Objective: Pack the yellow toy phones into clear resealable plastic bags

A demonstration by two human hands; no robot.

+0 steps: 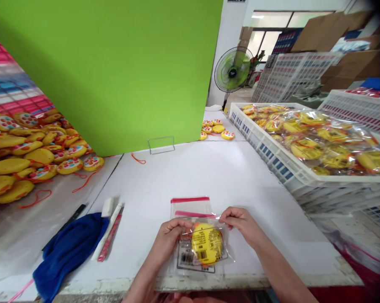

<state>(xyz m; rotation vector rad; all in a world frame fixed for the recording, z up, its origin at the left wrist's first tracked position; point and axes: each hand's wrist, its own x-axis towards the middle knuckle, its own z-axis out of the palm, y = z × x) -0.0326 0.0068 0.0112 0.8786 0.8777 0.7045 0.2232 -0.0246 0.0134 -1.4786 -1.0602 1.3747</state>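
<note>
White worktable (152,181), plastic crate of bagged yellow pieces (303,168) off to right. Left hand (167,240), right hand (240,225) well apart, each pinching opposite side of clear red-striped zip bag (190,206) near front edge; round yellow item (207,243) lying flat inside bag, just below pinch points

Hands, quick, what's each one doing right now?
Left hand: closed, pinching the clear plastic bag above the yellow packet.
Right hand: closed, pinching the same bag's film from the other side.
</note>
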